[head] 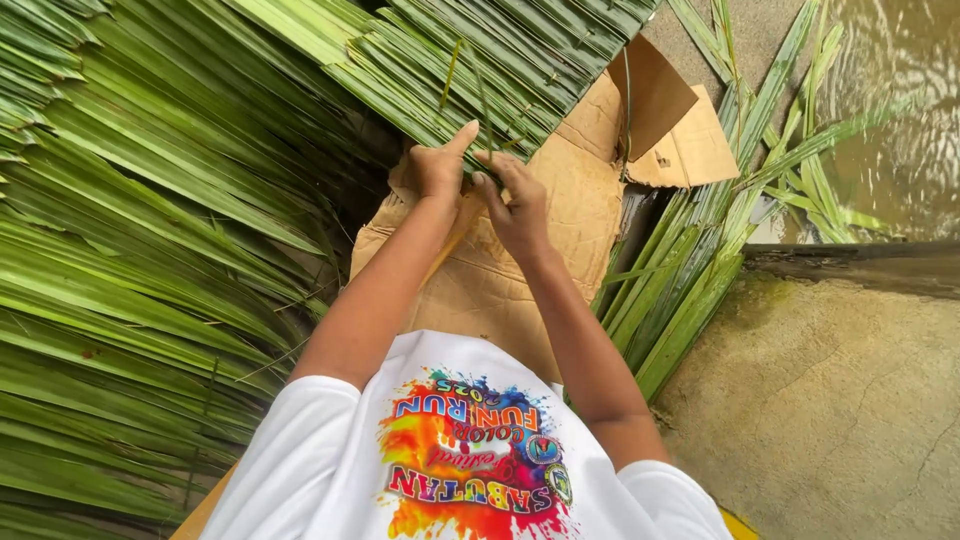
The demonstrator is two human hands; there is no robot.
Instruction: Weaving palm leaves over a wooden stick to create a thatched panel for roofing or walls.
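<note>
Looking down from my head, I see both my arms reaching forward from a white shirt [330, 470] with a bright, many-coloured print on the chest. My left hand [440, 168] is closed on the edge of a row of folded green palm leaves [470, 75], thumb stretched up against the leaves. My right hand [515, 200] sits just beside it, fingers curled and pinching the same leaf edge, so both hands are grasping the leaf row at nearly one spot, almost touching each other. A thin green strip [452, 72] stands up from the leaves just above my hands. The leaf row runs across the top of the view, slanting from upper left to right. Under my hands lies flattened brown cardboard [560, 215], creased and worn, with a flap [655, 95] lifted at its far right corner. To my left, a large heap of long green palm fronds [140, 260] fills the whole side of the view. To my right, a smaller bundle of loose fronds [690, 270] lies slanted beside the cardboard. Further right is rough concrete floor [830, 410], and beyond a dark edge, muddy brown water [900, 110] in the upper right corner.
</note>
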